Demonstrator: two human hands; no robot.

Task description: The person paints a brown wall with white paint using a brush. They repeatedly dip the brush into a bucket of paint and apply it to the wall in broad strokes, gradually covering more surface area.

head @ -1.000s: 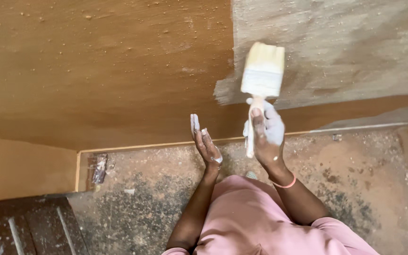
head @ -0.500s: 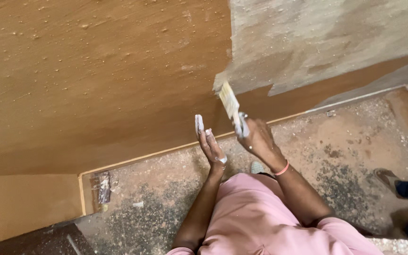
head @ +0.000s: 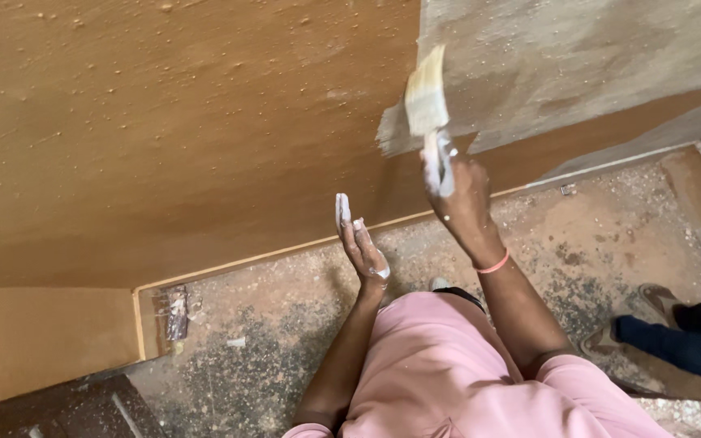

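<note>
Two bare hands are raised before an ochre-brown plastered wall (head: 164,138). A wide flat paintbrush with pale bristles (head: 427,101) is gripped by its handle in the right hand (head: 458,191), its bristles laid against the edge of the grey patch of coated wall (head: 578,57). The left hand (head: 360,247) is held open and empty, fingers straight and smeared with whitish paint, above the speckled concrete floor (head: 285,324).
</note>
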